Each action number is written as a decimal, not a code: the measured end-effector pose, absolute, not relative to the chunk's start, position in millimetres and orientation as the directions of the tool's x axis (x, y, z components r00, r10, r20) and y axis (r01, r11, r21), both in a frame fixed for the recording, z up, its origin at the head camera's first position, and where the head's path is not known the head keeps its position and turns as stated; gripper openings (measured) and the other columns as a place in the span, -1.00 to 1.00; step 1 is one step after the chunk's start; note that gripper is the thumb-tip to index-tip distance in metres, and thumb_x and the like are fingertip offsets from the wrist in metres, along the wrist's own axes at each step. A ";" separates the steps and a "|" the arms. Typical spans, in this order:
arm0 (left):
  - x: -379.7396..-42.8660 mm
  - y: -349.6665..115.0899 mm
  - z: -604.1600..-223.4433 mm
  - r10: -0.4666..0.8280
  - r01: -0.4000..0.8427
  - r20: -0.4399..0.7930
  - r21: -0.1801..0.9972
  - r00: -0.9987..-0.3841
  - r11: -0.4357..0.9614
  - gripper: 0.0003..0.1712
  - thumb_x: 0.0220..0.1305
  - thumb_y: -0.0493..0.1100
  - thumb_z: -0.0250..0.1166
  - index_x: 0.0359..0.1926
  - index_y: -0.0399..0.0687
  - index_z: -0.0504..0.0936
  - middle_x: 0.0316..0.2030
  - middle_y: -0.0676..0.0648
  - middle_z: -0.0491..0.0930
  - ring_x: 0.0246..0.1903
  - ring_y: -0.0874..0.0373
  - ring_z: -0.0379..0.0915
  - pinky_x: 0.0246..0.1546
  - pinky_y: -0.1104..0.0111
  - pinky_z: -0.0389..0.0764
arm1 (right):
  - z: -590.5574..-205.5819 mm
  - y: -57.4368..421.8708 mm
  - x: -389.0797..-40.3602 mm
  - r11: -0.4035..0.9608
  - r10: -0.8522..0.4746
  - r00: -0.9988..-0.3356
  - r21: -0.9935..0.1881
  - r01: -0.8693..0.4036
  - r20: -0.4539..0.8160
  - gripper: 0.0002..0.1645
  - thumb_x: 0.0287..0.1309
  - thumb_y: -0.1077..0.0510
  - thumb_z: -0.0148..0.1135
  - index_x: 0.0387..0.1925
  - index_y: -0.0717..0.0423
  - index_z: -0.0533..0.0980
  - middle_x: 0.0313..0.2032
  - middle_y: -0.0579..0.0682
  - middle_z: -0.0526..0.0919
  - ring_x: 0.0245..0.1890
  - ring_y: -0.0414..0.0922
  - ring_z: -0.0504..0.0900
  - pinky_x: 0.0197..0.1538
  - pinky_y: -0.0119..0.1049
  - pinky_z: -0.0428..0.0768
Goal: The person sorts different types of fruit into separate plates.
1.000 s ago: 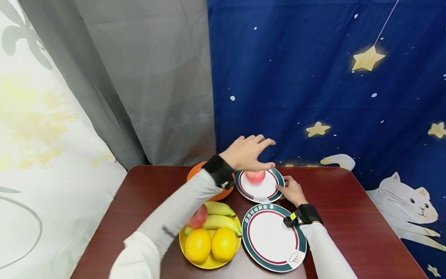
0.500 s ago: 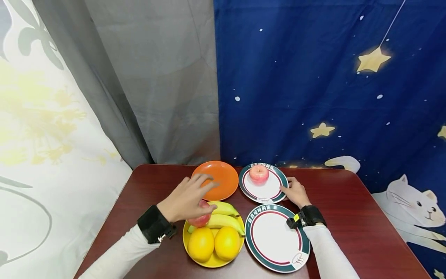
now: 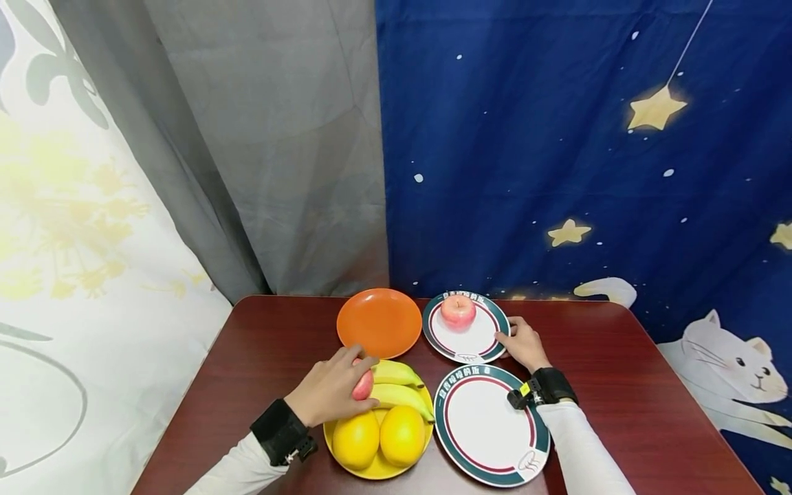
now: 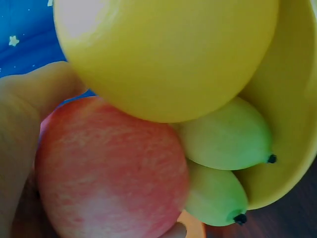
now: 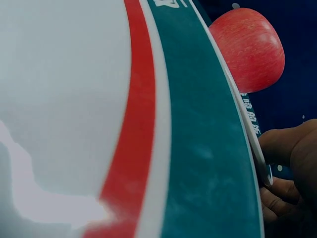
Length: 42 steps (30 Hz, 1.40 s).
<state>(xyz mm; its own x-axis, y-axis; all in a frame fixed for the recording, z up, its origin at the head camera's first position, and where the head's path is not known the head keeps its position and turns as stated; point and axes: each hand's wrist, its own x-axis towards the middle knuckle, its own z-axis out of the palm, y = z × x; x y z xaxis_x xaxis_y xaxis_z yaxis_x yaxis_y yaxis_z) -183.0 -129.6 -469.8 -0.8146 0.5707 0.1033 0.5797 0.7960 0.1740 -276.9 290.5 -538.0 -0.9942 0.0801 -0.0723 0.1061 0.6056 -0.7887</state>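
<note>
Blue curtain (image 3: pixel 495 172): cloth, printed with yellow stars and a white cat. Grey curtain (image 3: pixel 272 172): plain, softly folded, alongside it. Desk (image 3: pixel 625 385): dark red-brown, smooth, lightly reflective.

Large plate (image 3: pixel 485 426): round, glossy white, green rim, dark red inner ring. White Chinese characters run along the rim; too small to transcribe reliably. A line drawing sits at its lower right. Yellow plate (image 3: pixel 379 471): round, plain, with a raised wall, holding fruit. Small plate (image 3: pixel 467 342): same pattern as the large plate, also lettered. Orange plate (image 3: pixel 379 320): round, glossy, unmarked.

Left hand (image 3: pixel 331 388): one second ago it was above the small plate; half a second ago it was spread over the yellow plate. Now its thumb and fingers are curled round the red apple there. Right hand (image 3: pixel 526 344): position unchanged, pinching the small plate's right rim.

Two bananas (image 3: pixel 402 397): curved, yellow-green, dark-tipped, lying side by side on the yellow plate. Two yellow fruits (image 3: pixel 402 435): rounded, smooth, in front of the bananas. Red apple (image 4: pixel 114 168): streaked skin, on the yellow plate, beside the bananas. Pink apple (image 3: pixel 458 313): round, smooth, resting towards the small plate's far side.
</note>
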 end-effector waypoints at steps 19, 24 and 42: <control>-222.3 -93.4 -392.0 0.560 0.667 0.415 0.175 -0.717 0.725 -0.51 0.16 0.12 0.43 0.11 0.16 0.67 0.05 -0.02 0.54 -0.01 0.10 0.48 -0.35 0.38 0.68 | -535.1 292.5 -274.1 0.616 0.086 -0.994 -0.781 0.105 -0.066 -0.30 0.48 0.17 0.20 0.45 0.49 0.25 -0.13 0.37 0.63 -0.52 -0.16 0.66 -0.37 -0.31 0.70; -250.6 -28.6 -356.4 0.605 0.711 0.409 0.184 -0.683 0.679 -0.48 0.25 0.27 0.45 0.14 0.20 0.65 0.09 0.03 0.51 0.07 0.12 0.45 -0.25 0.34 0.71 | -538.9 291.1 -273.4 0.599 0.095 -0.993 -0.793 0.112 -0.068 -0.32 0.49 0.18 0.20 0.45 0.47 0.27 -0.11 0.37 0.62 -0.49 -0.14 0.66 -0.36 -0.30 0.72; -317.3 126.7 -467.0 0.712 0.722 0.215 -0.038 -0.669 0.690 -0.39 0.32 0.39 0.35 0.27 0.30 0.57 0.19 0.02 0.54 0.10 0.10 0.55 0.05 0.25 0.59 | -543.5 297.9 -277.9 0.466 0.081 -0.993 -0.877 0.118 -0.091 -0.41 0.48 0.29 0.03 0.43 0.49 0.31 -0.05 0.34 0.62 -0.47 -0.20 0.68 -0.33 -0.32 0.74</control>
